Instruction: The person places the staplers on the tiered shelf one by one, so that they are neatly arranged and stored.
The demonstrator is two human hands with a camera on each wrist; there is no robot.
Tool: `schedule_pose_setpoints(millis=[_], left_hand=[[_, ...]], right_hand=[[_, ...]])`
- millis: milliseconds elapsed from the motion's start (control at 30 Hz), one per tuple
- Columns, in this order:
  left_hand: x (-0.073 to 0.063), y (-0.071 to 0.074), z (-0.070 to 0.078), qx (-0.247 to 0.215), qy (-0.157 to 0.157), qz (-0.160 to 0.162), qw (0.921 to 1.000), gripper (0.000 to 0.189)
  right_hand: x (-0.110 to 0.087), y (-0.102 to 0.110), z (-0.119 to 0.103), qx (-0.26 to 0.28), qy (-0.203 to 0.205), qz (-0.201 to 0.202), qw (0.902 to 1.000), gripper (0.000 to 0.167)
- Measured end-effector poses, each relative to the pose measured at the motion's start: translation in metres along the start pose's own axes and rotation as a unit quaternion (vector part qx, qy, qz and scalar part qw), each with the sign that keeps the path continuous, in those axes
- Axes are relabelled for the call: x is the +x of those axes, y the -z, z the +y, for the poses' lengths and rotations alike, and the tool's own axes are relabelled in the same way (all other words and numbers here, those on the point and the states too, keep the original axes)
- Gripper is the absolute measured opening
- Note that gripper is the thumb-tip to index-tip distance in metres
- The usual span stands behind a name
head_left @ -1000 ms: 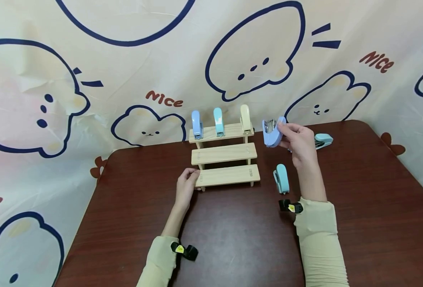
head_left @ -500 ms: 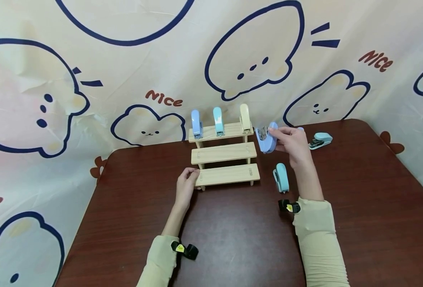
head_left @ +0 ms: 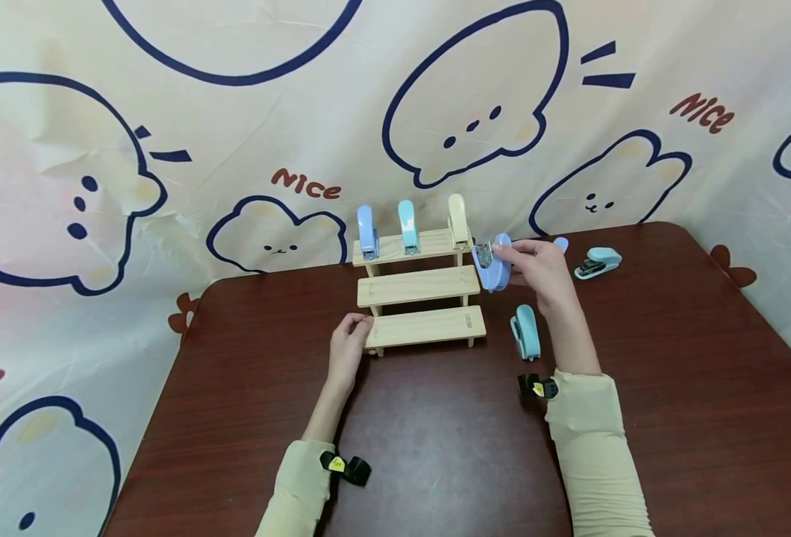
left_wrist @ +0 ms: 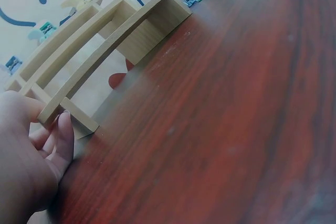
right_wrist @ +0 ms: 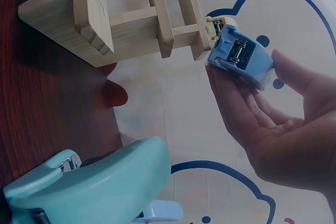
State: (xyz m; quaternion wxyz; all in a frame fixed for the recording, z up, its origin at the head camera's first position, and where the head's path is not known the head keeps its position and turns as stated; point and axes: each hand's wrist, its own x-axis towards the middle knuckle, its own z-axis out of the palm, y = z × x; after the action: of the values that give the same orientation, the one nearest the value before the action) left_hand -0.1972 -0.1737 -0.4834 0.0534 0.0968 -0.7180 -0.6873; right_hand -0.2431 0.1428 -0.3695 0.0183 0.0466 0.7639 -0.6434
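The hands are apart. The right hand (head_left: 545, 274) pinches a periwinkle-blue stapler (head_left: 500, 276) between thumb and fingers, off the table (head_left: 436, 432), just beside the right end of the three-tier wooden stand (head_left: 425, 328); whether the two touch cannot be told. The left hand (head_left: 348, 347) grips the left end of the stand's lowest, nearest tier, thumb and fingers around the board's edge.

The top, far tier bears, left to right, a blue stapler (head_left: 368, 233), a turquoise stapler (head_left: 409, 227) and a cream stapler (head_left: 459, 222), all upright. Right of the stand, a mint-green stapler (head_left: 527, 333) rests near; a pale-teal stapler (head_left: 598, 262) lies farther right and far.
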Motion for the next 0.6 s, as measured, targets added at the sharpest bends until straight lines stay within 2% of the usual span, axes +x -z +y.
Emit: schedule_pose_setpoints(millis=[367,600], left_hand=[[-0.0009,0.0006,0.0013,0.0,-0.001,-0.001,1.0,0.021],[-0.0004,0.0006,0.0003,0.003,-0.002,0.001,1.0,0.021]], right_hand=[[-0.0008,0.0001,-0.0026,-0.023,0.004,-0.009,0.9997,0.054],[0.0,-0.0051,-0.0022,-0.017,0.011,-0.024,0.9995,0.05]])
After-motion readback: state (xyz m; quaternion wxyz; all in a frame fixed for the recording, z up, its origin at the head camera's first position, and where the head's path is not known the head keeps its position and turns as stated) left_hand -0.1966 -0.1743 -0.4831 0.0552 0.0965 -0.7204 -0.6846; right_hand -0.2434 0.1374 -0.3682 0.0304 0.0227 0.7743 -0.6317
